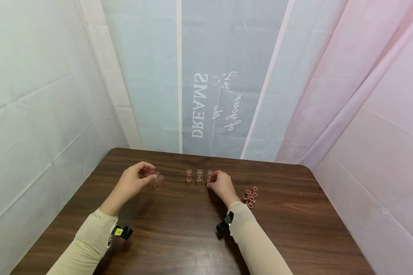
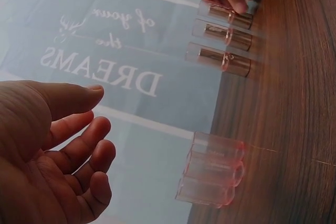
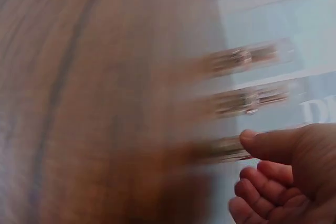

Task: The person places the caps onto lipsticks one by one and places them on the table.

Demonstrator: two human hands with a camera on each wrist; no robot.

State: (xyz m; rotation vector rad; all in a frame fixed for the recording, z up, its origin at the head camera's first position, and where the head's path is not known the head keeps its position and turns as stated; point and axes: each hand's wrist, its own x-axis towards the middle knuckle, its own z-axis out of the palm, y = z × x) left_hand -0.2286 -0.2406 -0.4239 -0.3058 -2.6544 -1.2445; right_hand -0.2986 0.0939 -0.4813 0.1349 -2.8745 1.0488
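Three lipsticks with clear caps stand upright in a row on the table. At the row's right end, my right hand grips the third lipstick between thumb and fingers; the right wrist view is blurred and shows the thumb on its tube. To the left of the row, my left hand hovers with loosely bent fingers and holds nothing. Beside it is a small cluster of clear pinkish lipstick caps, apart from the hand in the left wrist view.
Several uncapped lipsticks with red tips stand grouped to the right of my right wrist. The dark wooden table ends at a back edge just behind the row. A printed curtain hangs beyond it, with pale cloth on both sides.
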